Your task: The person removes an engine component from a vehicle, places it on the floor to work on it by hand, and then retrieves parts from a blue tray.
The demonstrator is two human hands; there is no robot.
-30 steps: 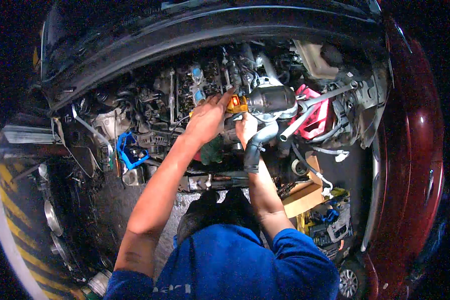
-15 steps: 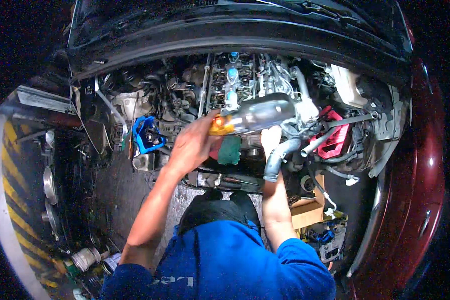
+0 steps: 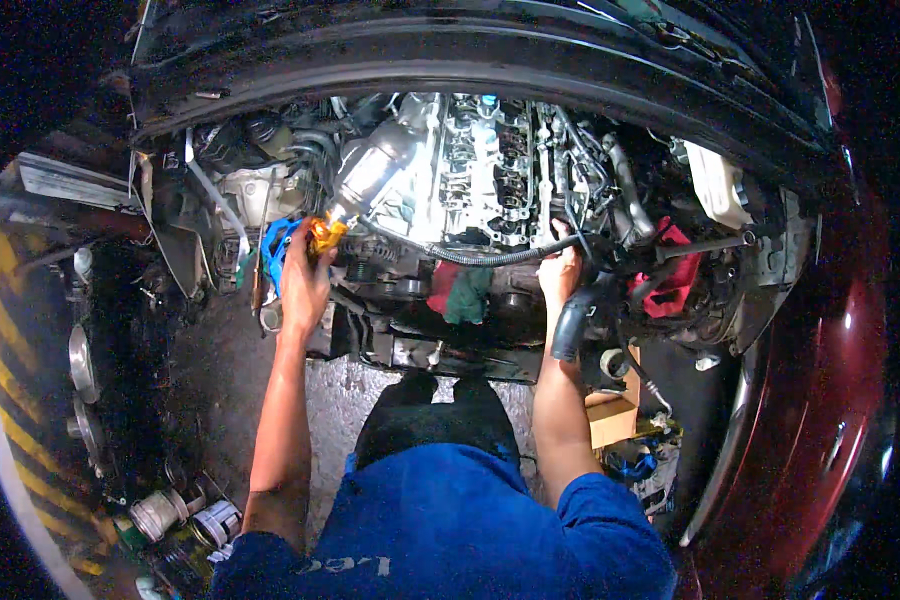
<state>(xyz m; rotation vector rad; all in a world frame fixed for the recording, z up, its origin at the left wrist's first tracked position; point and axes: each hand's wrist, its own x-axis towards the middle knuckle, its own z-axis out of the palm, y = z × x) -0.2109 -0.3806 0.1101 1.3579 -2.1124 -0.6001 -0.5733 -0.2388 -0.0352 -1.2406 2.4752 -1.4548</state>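
Note:
My left hand (image 3: 308,272) is closed round the orange handle of a work lamp (image 3: 378,172). The lamp's shiny metal shade leans up and right over the left of the engine. Bright light falls on the bare top of the engine (image 3: 485,175), where valve gear shows. My right hand (image 3: 562,272) reaches to the engine's front right corner, its fingers bent beside a black corrugated hose (image 3: 490,257). What those fingers grip, if anything, is hidden. A thick black hose elbow (image 3: 573,322) lies above my right forearm.
A blue tray (image 3: 276,250) sits just left of my left hand. Farther right rests a red tray (image 3: 670,275). Green cloth (image 3: 467,297) lies at the front of the engine bay. A cardboard box (image 3: 615,412) stands low right. The raised hood (image 3: 470,65) hangs overhead.
My left hand has carried the lamp leftward, off the middle of the engine, and its light now floods the engine top. The right hand stays near the same corner.

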